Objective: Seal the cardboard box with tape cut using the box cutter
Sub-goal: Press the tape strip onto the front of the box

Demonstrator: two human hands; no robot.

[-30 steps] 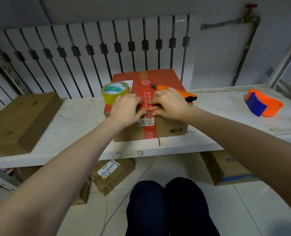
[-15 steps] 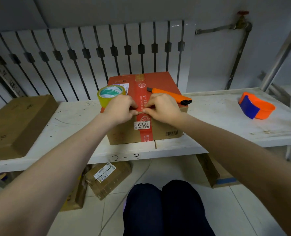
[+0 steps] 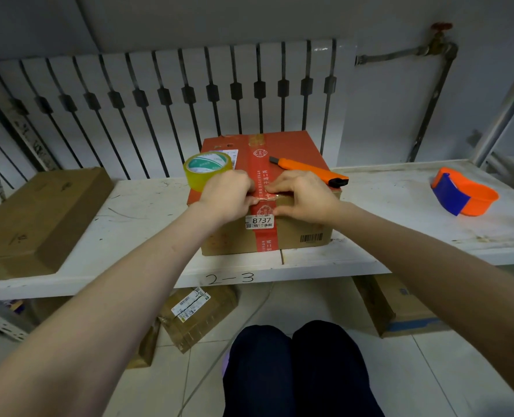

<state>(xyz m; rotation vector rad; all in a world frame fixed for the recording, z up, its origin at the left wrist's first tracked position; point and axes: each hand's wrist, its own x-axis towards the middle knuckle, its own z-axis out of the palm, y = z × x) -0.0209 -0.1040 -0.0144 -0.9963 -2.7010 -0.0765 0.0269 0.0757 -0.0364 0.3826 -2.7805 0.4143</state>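
Our left hand and right hand pinch clear tape on the box; pulled crooked, it may wrinkle.

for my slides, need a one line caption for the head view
Both hands, left and right, press tape on the box; cutter on top.

Box sits mid-shelf, at the front edge. On the box: tape roll at its left edge, cutter toward its right edge. Left hand and right hand on the box's front top edge, either side of centre. Flat carton at shelf's left end, dispenser at right end.
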